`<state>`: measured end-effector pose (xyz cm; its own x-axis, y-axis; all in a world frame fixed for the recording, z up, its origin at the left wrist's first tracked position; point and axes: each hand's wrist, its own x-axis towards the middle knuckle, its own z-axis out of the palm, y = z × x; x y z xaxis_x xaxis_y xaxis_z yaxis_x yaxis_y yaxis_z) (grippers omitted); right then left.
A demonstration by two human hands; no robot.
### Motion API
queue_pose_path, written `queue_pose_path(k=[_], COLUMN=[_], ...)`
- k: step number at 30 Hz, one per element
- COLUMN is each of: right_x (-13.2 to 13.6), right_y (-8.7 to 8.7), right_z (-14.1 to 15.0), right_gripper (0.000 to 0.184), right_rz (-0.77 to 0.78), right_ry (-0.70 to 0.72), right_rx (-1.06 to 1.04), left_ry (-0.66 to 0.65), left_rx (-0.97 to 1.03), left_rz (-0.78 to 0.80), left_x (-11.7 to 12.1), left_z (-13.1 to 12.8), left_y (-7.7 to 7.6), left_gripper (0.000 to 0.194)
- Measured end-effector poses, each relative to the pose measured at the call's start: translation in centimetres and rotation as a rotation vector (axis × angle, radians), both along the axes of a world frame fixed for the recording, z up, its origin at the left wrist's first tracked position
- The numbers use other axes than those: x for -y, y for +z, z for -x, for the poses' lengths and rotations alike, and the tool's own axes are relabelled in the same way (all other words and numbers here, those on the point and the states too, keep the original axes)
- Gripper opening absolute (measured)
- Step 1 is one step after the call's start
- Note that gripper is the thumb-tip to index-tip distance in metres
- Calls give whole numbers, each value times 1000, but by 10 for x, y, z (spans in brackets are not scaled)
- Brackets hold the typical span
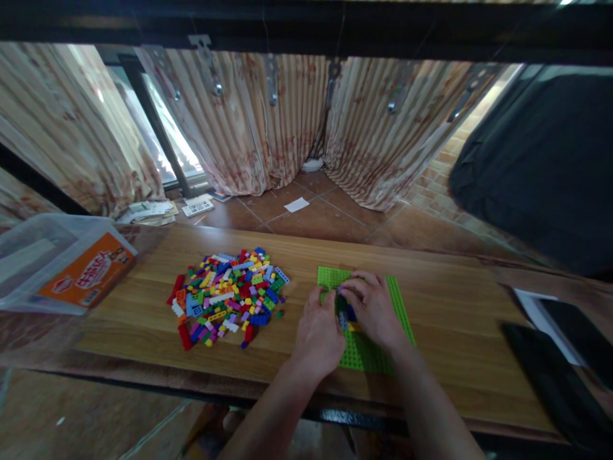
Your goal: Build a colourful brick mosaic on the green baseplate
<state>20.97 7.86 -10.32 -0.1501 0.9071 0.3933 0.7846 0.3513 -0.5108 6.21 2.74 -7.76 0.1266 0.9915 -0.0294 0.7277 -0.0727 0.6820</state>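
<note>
A light green studded baseplate (364, 358) lies on the wooden board, with both hands working over its middle. My right hand (376, 310) comes in from the right, its fingers pinched at a small purple brick (340, 290). Close against it, my left hand (318, 335) has its thumb and fingers drawn together; what they grip is hidden. Between the hands, a dark green brick (341, 304), a grey-blue brick (343, 321), a blue brick (351, 313) and a yellow brick (353, 326) show on the plate, partly covered by fingers.
A heap of mixed toy bricks (230, 297) spreads over the wooden board (450, 306) to the left. Beyond it stands a clear plastic tub (29, 255) with an orange label. At the right lie a dark flat object (550, 377) and a phone-like black slab (579, 332) over white paper.
</note>
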Motion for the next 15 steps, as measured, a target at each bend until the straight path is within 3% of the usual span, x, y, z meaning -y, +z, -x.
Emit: queue_pose_path(k=[8, 15], right_x=[4, 0], right_y=[5, 0], right_z=[2, 5], right_gripper=[22, 18], right_rz=[57, 237], right_ry=[-63, -163], right_rx=[-77, -262], left_ry=[-48, -73], left_rx=[-71, -145], left_rz=[-1, 10], left_x=[3, 2], left_z=[-2, -2], left_y=[3, 5], left_gripper=[61, 58])
